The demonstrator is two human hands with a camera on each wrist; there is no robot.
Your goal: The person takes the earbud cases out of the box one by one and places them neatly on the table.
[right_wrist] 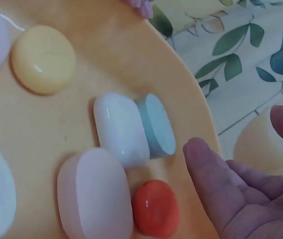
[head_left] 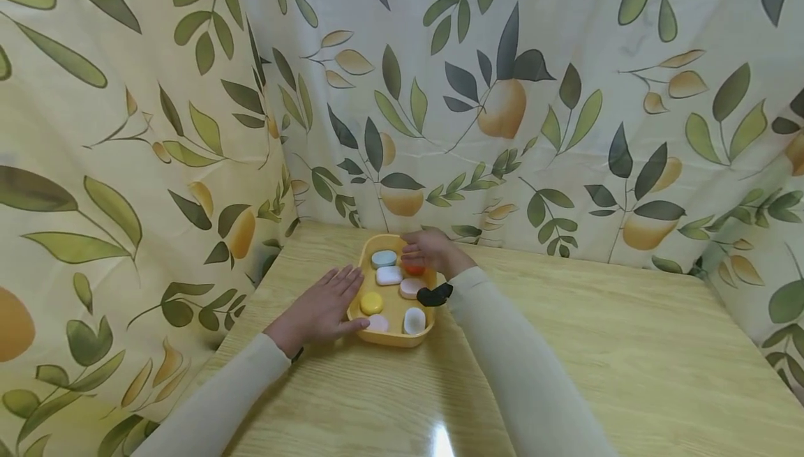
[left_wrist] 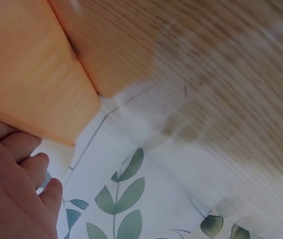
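Note:
A shallow orange-yellow tray [head_left: 394, 308] on the table holds several smooth, soap-like bars. My left hand [head_left: 326, 303] lies along the tray's left side, fingers straight and thumb reaching over the rim near the front. Over the tray's far right part is my right hand [head_left: 430, 251], its fingers extended and holding nothing. Below it sits a round red piece [right_wrist: 156, 208], beside a pale pink bar [right_wrist: 97, 194]. A white bar [right_wrist: 120, 130] leans against a light blue oval [right_wrist: 156, 125]. Nearer the front are a round yellow piece [head_left: 371, 303], a pale pink round [head_left: 378, 323] and a white oval [head_left: 414, 321].
The wooden table [head_left: 597, 331] extends right and forward of the tray. A leaf-and-fruit patterned curtain [head_left: 565, 115] hangs behind the table and along its left side, close to the tray's far end. A black object [head_left: 435, 295] is at my right wrist.

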